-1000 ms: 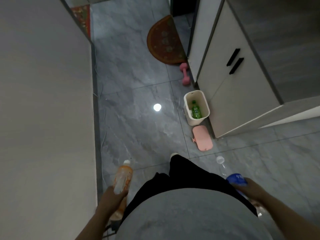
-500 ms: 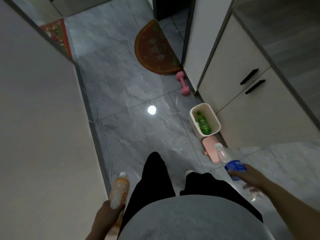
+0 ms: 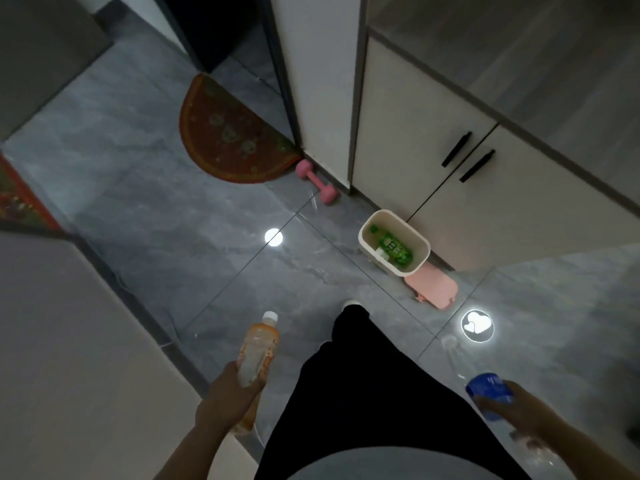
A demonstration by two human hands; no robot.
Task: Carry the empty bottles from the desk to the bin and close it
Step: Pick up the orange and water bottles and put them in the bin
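Bottles (image 3: 259, 351) in both hands (image 3: 227, 398), bin (image 3: 393, 241) ahead

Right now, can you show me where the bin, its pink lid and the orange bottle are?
bin (image 3: 420, 258): head view, on its near rim.
pink lid (image 3: 434, 286): head view, middle of its flat top, on the floor.
orange bottle (image 3: 259, 348): head view, on its label, above the left hand's grip.

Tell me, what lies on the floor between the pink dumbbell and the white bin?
In the head view, only bare grey floor tile lies between the pink dumbbell and the white bin; nothing stands there.
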